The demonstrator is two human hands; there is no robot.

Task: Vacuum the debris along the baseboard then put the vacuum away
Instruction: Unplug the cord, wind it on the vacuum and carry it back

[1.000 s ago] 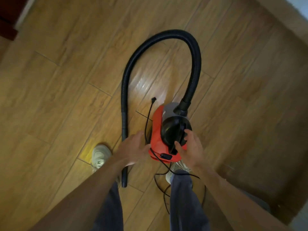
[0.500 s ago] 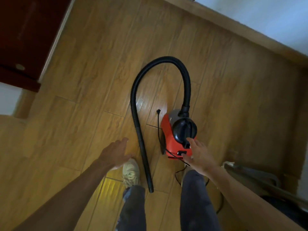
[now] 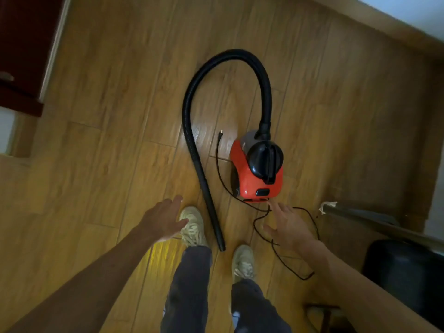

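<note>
The red vacuum (image 3: 257,174) sits on the wooden floor (image 3: 108,140), well short of the floor's far right edge where the baseboard (image 3: 389,21) runs under a pale wall. Its black hose (image 3: 184,111) arches away from the front of the body and comes back down the left side, ending in a straight wand (image 3: 211,207) whose tip lies between the two pale shoes (image 3: 193,224). A thin black cord (image 3: 217,159) trails loose from the rear, its plug (image 3: 220,133) lying on the boards beside the body.

Both hands are free. The left hand (image 3: 163,219) hovers with a slack grip – fingers spread, holding nothing. The right hand (image 3: 288,224) is likewise spread and empty – one fingertip points at the vacuum's rear edge, just above the cord; contact cannot be made out.
</note>
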